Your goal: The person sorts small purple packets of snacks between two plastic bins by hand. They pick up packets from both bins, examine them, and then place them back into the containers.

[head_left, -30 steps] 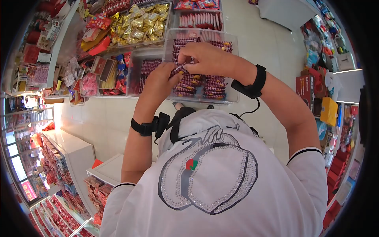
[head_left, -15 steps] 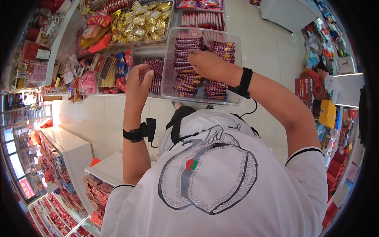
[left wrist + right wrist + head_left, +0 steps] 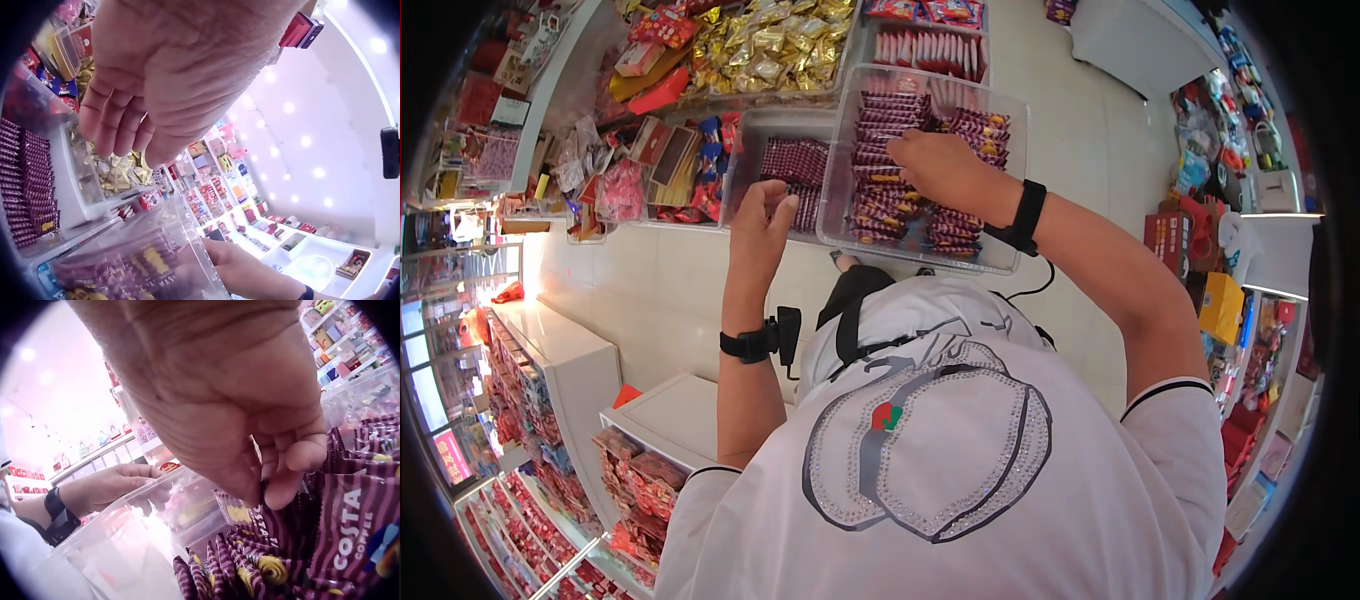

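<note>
A clear plastic box [image 3: 840, 190] holds rows of purple striped packets marked Costa Coffee [image 3: 359, 531]. Over the middle of these rows is my right hand [image 3: 948, 172], its fingers bent down among them. In the right wrist view, thumb and fingertips pinch the top of one Costa Coffee packet [image 3: 253, 522]; the fingers partly cover it. My left hand [image 3: 758, 225] hovers left of the box with nothing in it, fingers loosely bent and thumb apart. Beyond that hand, a lower bin holds more purple packets [image 3: 795, 165] in tight rows.
Gold-wrapped sweets [image 3: 770, 50] fill a bin at the back. Red and white packets [image 3: 930, 50] stand behind the clear box. Small boxes and a pink bag [image 3: 620, 195] lie to the left. White cabinets [image 3: 565, 350] stand at lower left, and stocked shelves line the right.
Both hands were together over a packet in the box. The left hand let go and drew back left; the right hand went to the packet rows and stays there. The camera view shifted slightly.
</note>
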Demonstrator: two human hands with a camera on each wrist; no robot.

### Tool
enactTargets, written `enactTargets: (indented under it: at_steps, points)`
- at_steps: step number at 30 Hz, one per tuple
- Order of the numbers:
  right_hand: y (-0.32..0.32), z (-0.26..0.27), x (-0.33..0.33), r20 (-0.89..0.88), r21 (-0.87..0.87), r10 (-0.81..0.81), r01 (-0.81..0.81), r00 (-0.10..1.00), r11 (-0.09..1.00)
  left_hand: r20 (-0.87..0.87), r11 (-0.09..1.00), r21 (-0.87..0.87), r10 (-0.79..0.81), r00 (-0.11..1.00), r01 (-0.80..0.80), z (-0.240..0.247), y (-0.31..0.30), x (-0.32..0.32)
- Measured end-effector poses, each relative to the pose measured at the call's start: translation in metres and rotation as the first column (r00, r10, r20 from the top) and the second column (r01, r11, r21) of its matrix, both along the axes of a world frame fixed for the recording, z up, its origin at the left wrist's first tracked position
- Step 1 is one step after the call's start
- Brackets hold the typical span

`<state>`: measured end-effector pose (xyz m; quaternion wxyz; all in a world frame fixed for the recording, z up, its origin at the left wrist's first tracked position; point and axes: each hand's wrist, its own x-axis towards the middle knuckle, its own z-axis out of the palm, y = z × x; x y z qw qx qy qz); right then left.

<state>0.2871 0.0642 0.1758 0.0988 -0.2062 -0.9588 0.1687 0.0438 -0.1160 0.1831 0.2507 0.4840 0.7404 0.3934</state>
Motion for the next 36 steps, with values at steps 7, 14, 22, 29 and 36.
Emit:
enactTargets:
  at_steps: [7,14,22,29,36]
  points:
    - [-0.005,-0.007,-0.003,0.05,0.049,-0.041,0.039,0.998,0.998,-0.015,0.999,-0.047,-0.011,1.0,0.01,-0.002,0.003,0.0]
    - [-0.003,-0.001,-0.003,-0.073,0.008,-0.084,0.085,0.994,0.996,0.004,0.997,-0.075,-0.02,1.0,0.02,-0.007,0.008,-0.007]
    - [0.011,0.081,0.011,-0.131,-0.642,-0.292,0.144,0.947,0.753,-0.038,0.996,0.006,-0.087,0.995,0.087,-0.016,0.053,-0.044]
    - [-0.013,0.095,0.037,0.018,-0.891,-0.458,0.222,0.889,0.396,-0.166,0.947,-0.206,-0.283,0.945,0.248,-0.046,0.113,-0.07]
    - [-0.03,0.078,0.049,0.057,-0.916,-0.564,0.268,0.824,0.3,-0.241,0.824,-0.374,-0.529,0.814,0.425,-0.136,0.159,-0.091]
